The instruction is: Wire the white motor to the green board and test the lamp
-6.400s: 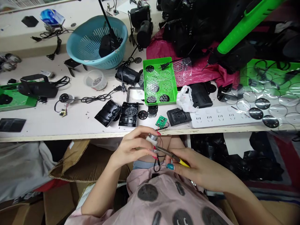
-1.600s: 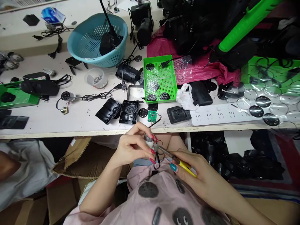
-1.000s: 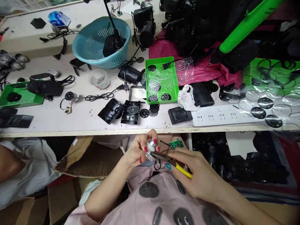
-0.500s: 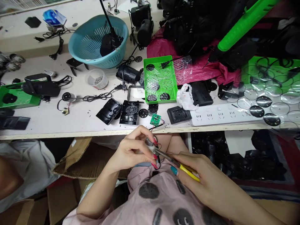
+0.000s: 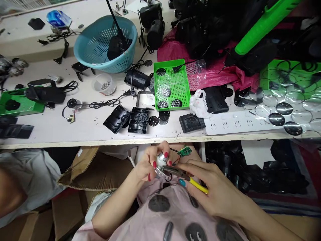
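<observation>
My left hand (image 5: 147, 165) pinches a round, silver, motor-like part (image 5: 162, 160) over my lap, just in front of the table edge. In my right hand (image 5: 208, 184) is a pair of pliers (image 5: 198, 184) with yellow handles, its jaws reaching the lower side of the silver part. Whether the jaws grip a wire there I cannot tell. A small green circuit board (image 5: 184, 151) hangs by thin wires just beyond my fingers. On the table nearest my hands lie two black housing halves (image 5: 138, 120) and several black discs (image 5: 153, 121).
A blue basket (image 5: 105, 63), a tub of screws (image 5: 104, 84) and a green tray (image 5: 172, 106) stand on the table (image 5: 50, 130). Right of these lie a white power strip (image 5: 240, 123) and clear-wrapped discs (image 5: 283, 108). A green-handled tool (image 5: 260, 30) hangs above. Open cardboard boxes (image 5: 100, 170) stand below left.
The circuit board has come off the table edge and now hangs nearer my hands. My left hand has turned the silver part, and the pliers have shifted slightly left along with it.
</observation>
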`<state>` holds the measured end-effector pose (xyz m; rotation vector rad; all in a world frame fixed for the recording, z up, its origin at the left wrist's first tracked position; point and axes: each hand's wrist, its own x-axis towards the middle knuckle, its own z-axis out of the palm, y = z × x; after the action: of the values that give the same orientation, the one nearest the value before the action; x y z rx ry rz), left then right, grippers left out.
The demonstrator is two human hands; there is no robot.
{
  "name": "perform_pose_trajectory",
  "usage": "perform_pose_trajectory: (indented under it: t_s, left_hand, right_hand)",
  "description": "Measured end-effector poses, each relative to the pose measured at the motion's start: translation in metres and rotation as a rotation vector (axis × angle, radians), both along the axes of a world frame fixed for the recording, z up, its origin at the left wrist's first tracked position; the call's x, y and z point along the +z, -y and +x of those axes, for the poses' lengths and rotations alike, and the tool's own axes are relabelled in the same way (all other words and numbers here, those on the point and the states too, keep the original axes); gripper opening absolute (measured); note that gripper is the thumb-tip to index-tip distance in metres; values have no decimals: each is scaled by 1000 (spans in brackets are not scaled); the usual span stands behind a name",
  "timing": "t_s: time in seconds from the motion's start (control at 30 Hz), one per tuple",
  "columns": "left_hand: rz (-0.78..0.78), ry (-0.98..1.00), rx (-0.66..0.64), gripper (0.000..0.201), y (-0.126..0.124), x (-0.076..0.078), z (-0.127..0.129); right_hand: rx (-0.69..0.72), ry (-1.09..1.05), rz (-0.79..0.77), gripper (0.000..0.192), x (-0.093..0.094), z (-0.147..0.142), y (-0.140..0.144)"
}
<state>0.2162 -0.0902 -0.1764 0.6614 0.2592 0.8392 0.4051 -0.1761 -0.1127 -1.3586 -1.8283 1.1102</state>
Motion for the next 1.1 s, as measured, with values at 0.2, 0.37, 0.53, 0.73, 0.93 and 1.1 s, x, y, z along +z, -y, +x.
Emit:
perform_pose_trajectory:
  t_s: [0.2, 0.37, 0.53, 0.73, 0.93, 1.1]
  left_hand:
    - [556, -266, 53, 30, -28, 36, -25]
    - [698, -372, 12, 19, -31, 43, -29]
    - [713, -418, 11, 18, -29, 40, -29]
    - [690, -656, -4, 13, -27, 41, -20]
    - [276, -535, 9, 15, -24, 31, -11]
    - [-432, -307, 146, 26, -22, 26, -5]
  right_hand:
    - [-29, -32, -219, 30, 19, 1, 6]
    - [-19, -52, -253, 21, 21, 1, 7]
    - [-25, -7, -284, 18, 22, 0, 5]
    - [-43, 197, -287, 23, 10, 18, 1]
    - [-208, 680, -408, 32, -28, 47, 13]
    - [-274, 753, -534, 33, -56, 50, 21]
